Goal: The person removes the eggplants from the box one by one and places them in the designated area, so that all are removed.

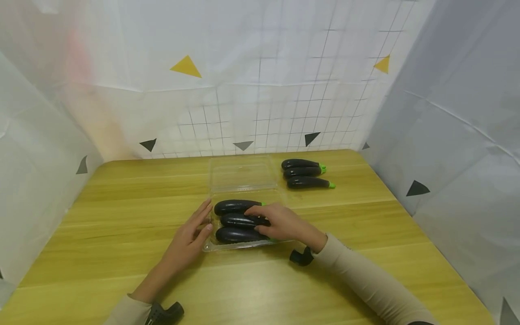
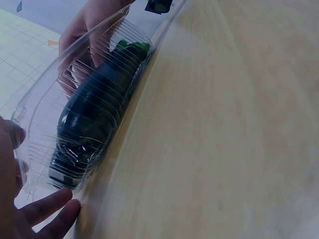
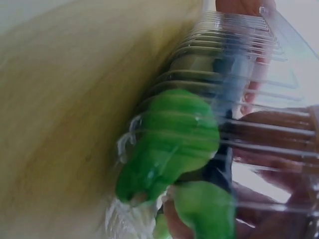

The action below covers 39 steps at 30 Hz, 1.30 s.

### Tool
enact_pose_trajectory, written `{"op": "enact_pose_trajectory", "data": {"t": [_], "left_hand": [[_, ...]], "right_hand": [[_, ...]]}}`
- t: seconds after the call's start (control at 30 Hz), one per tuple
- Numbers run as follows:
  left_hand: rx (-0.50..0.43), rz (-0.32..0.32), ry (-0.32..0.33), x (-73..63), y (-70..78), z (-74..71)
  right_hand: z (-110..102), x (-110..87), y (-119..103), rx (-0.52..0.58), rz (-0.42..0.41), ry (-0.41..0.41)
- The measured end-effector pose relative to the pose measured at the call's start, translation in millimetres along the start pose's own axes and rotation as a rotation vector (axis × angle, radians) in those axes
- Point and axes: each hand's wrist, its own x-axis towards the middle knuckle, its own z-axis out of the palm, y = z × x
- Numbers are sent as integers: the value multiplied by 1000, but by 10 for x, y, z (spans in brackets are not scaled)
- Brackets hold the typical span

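A clear plastic clamshell box (image 1: 243, 246) lies with its lid (image 1: 243, 176) folded back. Three dark eggplants lie side by side in it: a far one (image 1: 233, 206), a middle one (image 1: 237, 220) and a near one (image 1: 235, 235). My right hand (image 1: 284, 222) reaches in from the right and pinches the stem-side part of the middle eggplant between thumb and fingers. Along the box's left side my left hand (image 1: 184, 243) rests, fingers extended against the wall. Green stem caps (image 3: 182, 124) show through the ribbed plastic in the right wrist view.
Three more eggplants (image 1: 306, 182) lie together at the back right of the wooden table (image 1: 122, 216), green stems pointing right. White sheets (image 1: 243, 108) with grid lines and triangle marks stand behind and on both sides.
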Motion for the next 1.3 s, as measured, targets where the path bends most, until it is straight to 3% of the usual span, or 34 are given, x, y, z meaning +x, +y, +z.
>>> {"op": "enact_pose_trajectory", "data": {"t": [0.37, 0.8, 1.3], "left_hand": [[0, -6, -7, -6, 0, 2], [21, 16, 13, -4, -1, 16], [18, 12, 10, -6, -1, 15]], "right_hand": [[-82, -25, -58, 115, 28, 37], [-109, -5, 7, 203, 3, 120], [-267, -34, -27, 213, 28, 128]]}}
